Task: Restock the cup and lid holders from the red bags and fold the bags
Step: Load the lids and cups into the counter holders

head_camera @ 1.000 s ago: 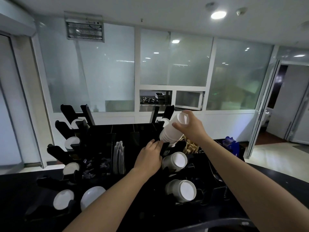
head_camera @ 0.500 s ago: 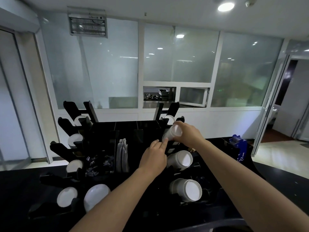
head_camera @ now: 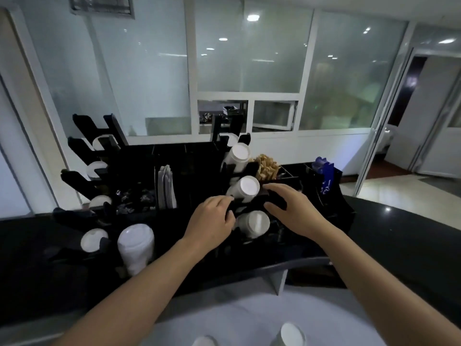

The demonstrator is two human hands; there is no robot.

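Both my hands at black cup holder [head_camera: 287, 181]. Left hand [head_camera: 212, 221] curled on rack edge, probably gripping. Right hand [head_camera: 291, 208] loose, holding nothing, beside middle cup stack [head_camera: 245, 189].

Café service counter: black cup holder [head_camera: 249, 171], serving hatch [head_camera: 245, 116].

Black holder arms [head_camera: 259, 168] & stir sticks [head_camera: 267, 167] crowd cup stacks [head_camera: 245, 188]; counter [head_camera: 404, 236] rt side open.
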